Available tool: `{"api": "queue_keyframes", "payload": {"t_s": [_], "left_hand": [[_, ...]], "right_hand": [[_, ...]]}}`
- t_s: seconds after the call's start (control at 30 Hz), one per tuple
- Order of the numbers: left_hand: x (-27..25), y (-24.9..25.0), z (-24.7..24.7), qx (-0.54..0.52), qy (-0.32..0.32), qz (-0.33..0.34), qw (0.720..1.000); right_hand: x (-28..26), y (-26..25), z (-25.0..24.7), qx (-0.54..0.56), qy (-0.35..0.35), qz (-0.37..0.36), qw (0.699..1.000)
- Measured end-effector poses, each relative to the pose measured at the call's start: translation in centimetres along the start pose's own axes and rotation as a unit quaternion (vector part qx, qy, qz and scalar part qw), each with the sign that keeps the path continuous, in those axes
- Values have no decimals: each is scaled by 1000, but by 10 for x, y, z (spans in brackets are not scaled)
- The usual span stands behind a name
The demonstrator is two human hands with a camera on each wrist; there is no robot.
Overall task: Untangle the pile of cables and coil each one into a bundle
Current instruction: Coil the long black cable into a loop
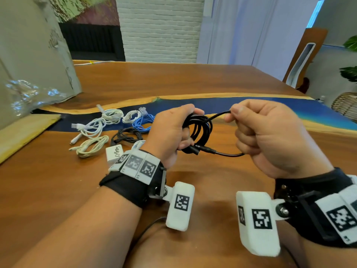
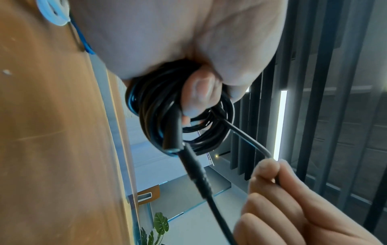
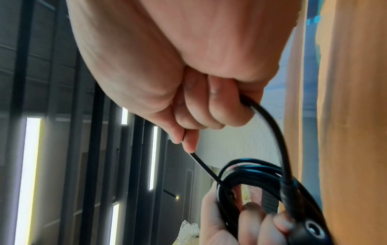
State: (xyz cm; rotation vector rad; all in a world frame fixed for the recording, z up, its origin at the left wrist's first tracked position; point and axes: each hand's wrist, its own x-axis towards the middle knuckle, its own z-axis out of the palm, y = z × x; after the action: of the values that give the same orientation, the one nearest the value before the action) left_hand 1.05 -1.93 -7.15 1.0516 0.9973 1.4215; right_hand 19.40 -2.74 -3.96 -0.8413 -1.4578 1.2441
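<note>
Left hand (image 1: 170,132) grips the black coil (image 1: 197,132); just to its right, the right hand (image 1: 270,136) pinches the tail loop (image 1: 218,115), running sideways between them.

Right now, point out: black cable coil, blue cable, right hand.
black cable coil (image 1: 199,130): head view, loops gripped by the left hand.
blue cable (image 1: 143,122): head view, middle of the bundle on the table.
right hand (image 1: 270,136): head view, back of the hand.

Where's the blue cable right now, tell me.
In the head view the blue cable lies coiled on the table, left of centre, just beyond the left hand, beside the white cables.
</note>
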Motion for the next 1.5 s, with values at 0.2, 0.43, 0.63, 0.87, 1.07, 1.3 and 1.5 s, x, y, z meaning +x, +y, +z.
{"api": "queue_keyframes", "payload": {"t_s": [0.2,0.43,0.63,0.87,1.07,1.3,1.5], "left_hand": [[-1,4,5,11,-28,-15,999],[-7,5,-3,-86,-152,-127,976],[-15,12,2,-223,-208,-149,941],[-15,19,1,-290,-197,-89,932],[-15,19,-2,-298,-216,-53,928],[-13,15,3,-227,-168,-21,959],[-7,11,0,-151,-93,-11,984]], "right_hand": [[-6,-14,-11,-17,8,-59,998],[5,-6,-37,-258,77,-153,951],[20,14,-28,-233,65,-146,959],[23,36,4,-154,-11,-128,980],[20,39,24,-92,-60,-136,985],[18,41,14,3,-136,-78,988],[13,38,8,81,-140,10,987]]}}
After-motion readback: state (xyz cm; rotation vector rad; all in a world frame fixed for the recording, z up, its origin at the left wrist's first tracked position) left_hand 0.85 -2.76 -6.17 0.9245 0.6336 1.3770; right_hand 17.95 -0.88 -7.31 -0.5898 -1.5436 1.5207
